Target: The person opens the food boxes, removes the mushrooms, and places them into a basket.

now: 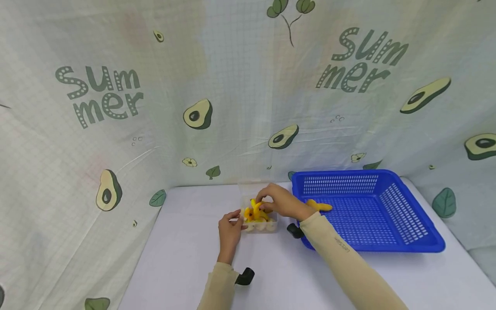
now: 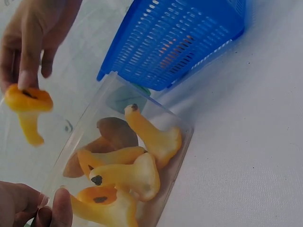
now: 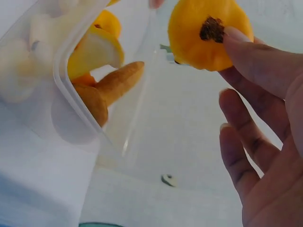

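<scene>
My right hand (image 1: 284, 201) pinches a yellow mushroom (image 3: 203, 40) by its cap, thumb beside a dark patch on top; in the left wrist view its stem points down. That mushroom is over the clear plastic box (image 1: 276, 226). Several more yellow mushrooms (image 2: 125, 175) lie inside the box, along with a browner one (image 3: 116, 85). At the box's left side, my left hand (image 1: 229, 232) holds the rim between thumb and fingers, as the left wrist view shows up close.
A large blue basket (image 1: 364, 219) stands on the white table (image 1: 186, 249) to the right, with more yellow mushrooms (image 1: 319, 206) at its left end. Behind the table hangs a printed cloth (image 1: 240, 86). A black wrist camera (image 1: 245, 277) sits on my left sleeve.
</scene>
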Available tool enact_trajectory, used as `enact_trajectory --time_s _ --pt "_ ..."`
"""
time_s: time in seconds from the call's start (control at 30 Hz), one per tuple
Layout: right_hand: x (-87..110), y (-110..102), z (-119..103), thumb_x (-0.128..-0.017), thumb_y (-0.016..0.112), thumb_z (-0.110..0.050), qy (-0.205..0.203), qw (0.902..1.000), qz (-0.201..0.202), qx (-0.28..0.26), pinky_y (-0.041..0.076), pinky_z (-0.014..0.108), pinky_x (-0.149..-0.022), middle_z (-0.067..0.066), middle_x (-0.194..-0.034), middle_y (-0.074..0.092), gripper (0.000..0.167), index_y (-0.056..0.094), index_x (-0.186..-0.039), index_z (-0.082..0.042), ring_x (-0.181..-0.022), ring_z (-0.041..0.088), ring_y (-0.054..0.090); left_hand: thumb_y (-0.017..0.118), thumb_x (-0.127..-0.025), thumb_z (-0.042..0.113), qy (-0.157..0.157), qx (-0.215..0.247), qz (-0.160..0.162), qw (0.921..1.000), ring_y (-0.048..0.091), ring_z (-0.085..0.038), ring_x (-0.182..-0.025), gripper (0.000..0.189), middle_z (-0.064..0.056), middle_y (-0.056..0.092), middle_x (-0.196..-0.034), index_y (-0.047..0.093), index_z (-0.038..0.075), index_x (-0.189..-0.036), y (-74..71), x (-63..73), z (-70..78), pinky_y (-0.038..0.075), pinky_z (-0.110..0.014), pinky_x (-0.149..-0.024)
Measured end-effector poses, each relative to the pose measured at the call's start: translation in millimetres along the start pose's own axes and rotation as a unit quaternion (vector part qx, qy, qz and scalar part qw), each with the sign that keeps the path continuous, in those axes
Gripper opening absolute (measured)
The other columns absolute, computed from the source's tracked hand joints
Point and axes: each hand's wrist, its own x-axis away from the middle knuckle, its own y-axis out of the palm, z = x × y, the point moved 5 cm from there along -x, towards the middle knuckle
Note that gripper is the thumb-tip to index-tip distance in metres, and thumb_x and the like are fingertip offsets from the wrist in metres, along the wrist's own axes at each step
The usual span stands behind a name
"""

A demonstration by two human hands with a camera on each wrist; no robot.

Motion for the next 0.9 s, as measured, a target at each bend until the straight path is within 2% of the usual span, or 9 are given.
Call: enact_trajectory --time_s 0.23,0.37,0.67,0.9 --pt "32.4 -39 1 -0.090 0.082 -0.003 -0.027 0.9936 0.103 0.038 0.061 0.048 -0.093 0.000 -0.104 0.076 0.017 0.080 -0.104 -0.012 -0.102 0.024 0.064 0.064 -0.096 -0.011 0.008 0.003 0.001 1.0000 0.068 -0.022 -0.077 0.027 -0.024 0.063 -0.109 0.071 -0.012 -0.123 0.2 -1.7 -1.0 0.068 -0.027 -0.064" --pt "55.9 -61 13 -0.089 0.082 -0.001 -0.011 0.9888 0.139 0.055 0.060 0.049 -0.090 0.001 -0.104 0.077 0.018 0.080 -0.104 -0.011 -0.100 0.024 0.064 0.064 -0.096 -0.011 0.005 0.003 0.002 1.0000 0.068 -0.021 -0.077 0.027 -0.023 0.062 -0.110 0.071 -0.012 -0.123 0.4 -2.4 -3.0 0.068 -0.027 -0.064" --pt "114.0 -100 48 -0.084 0.083 0.008 0.037 0.9759 0.186 0.108 0.061 0.055 -0.088 0.007 -0.104 0.077 0.025 0.081 -0.104 -0.007 -0.101 0.030 0.065 0.064 -0.096 -0.011 -0.001 0.003 0.004 1.0000 0.070 -0.023 -0.078 0.028 -0.023 0.063 -0.110 0.070 -0.012 -0.124 0.1 -1.1 -2.4 0.069 -0.035 -0.068" --pt "150.1 -114 73 -0.079 0.086 0.010 0.051 0.9660 0.199 0.157 0.060 0.057 -0.083 0.006 -0.099 0.077 0.028 0.080 -0.100 -0.008 -0.096 0.032 0.066 0.064 -0.096 -0.011 -0.003 0.011 0.005 0.9999 0.069 -0.024 -0.079 0.028 -0.023 0.062 -0.110 0.070 -0.013 -0.124 -0.1 -0.3 -2.1 0.068 -0.028 -0.066"
